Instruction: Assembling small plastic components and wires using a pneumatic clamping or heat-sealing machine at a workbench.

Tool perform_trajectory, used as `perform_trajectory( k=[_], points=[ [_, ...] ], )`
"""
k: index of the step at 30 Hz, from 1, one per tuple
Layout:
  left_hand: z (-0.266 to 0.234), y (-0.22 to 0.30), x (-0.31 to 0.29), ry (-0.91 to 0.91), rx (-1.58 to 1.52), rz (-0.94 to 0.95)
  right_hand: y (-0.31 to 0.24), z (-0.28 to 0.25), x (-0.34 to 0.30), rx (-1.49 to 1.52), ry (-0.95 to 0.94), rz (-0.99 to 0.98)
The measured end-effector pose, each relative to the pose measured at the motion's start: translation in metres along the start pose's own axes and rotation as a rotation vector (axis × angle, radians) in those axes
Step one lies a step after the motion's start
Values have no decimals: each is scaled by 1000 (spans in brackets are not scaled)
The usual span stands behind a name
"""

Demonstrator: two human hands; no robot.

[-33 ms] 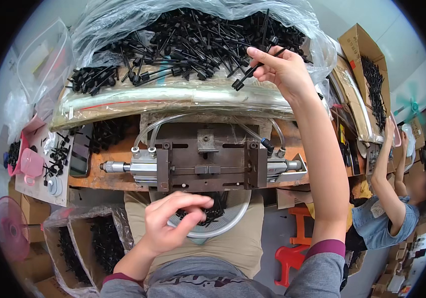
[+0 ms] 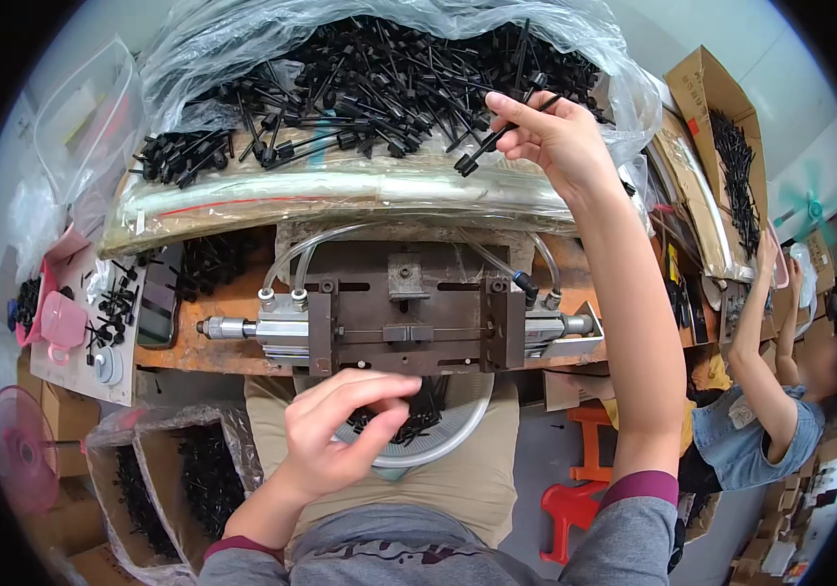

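Note:
My right hand is raised at the far right of the workbench, pinching a thin black plastic rod with a knobbed end between thumb and fingers. Just behind it spreads a large heap of similar black rods under clear plastic film. My left hand hovers over a pale round basket in my lap, thumb and fingers apart, holding nothing. More black parts lie in that basket, partly hidden by the hand. Between the hands sits a dark metal clamping fixture with no black rod visible in it.
Air cylinders with clear hoses flank the fixture. A phone and loose black parts lie at left. Open cartons of rods stand lower left. A red stool is at right, where another person reaches toward a box.
My left hand's fingers have shifted very slightly toward the fixture, and its thumb has moved a little. My right hand stays almost still with the rod.

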State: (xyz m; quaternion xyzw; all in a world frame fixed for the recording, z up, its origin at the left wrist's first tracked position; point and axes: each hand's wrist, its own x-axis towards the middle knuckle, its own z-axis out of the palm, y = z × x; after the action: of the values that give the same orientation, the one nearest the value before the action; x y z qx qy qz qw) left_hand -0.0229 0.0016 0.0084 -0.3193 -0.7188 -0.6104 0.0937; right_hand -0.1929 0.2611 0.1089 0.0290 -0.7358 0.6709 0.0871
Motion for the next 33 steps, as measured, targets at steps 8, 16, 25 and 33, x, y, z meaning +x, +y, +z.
perform_trajectory(
  k=[8, 16, 25, 33],
  points=[
    [10, 15, 49, 207, 296, 163, -7, 33, -102, 281, -255, 200],
    [10, 9, 2, -69, 252, 169, 29, 24, -156, 366, -81, 235],
    [26, -20, -10, -117, 755, 102, 33, 26, -203, 240, -140, 354],
    [27, -24, -1, -130, 777, 103, 50, 22, -227, 355, -164, 456]
  ],
)
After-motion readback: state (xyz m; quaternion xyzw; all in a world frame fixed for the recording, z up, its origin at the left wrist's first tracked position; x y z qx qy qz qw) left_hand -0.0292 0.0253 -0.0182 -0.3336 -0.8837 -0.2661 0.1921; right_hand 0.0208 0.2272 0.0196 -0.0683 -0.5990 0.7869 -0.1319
